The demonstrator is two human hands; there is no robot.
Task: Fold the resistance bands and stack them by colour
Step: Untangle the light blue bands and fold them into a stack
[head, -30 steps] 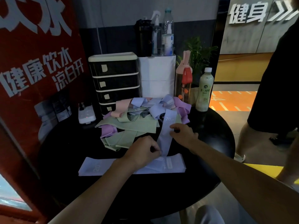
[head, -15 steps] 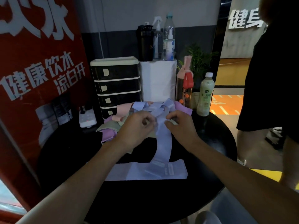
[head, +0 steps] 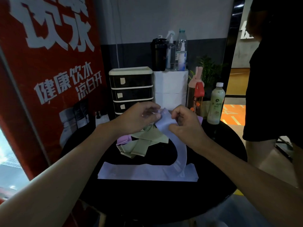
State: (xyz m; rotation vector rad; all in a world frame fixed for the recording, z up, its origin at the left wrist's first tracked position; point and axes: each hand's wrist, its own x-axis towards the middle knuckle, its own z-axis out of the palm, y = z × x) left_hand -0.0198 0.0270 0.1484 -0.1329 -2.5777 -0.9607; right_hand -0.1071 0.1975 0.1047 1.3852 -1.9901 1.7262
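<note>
Higher than before, the left hand [head: 137, 119] and right hand [head: 185, 126] pinch the top of the light purple band [head: 181, 151], fingers curled. Its tail drops to the folded stack [head: 131, 173] at 6 o'clock on the table [head: 147, 202].

Dim light indoors: the black bench [head: 147, 202] swallows almost all detail, and only the pale lavender band [head: 182, 153] catches any glow. The brightest spots are the daylight in the window [head: 9, 167] low on the left and the orange floor [head: 232, 112] far right. The left hand [head: 136, 118] and right hand [head: 185, 125] are soft with motion blur, and the wide lens bows the red banner [head: 49, 79] at the edge.
</note>
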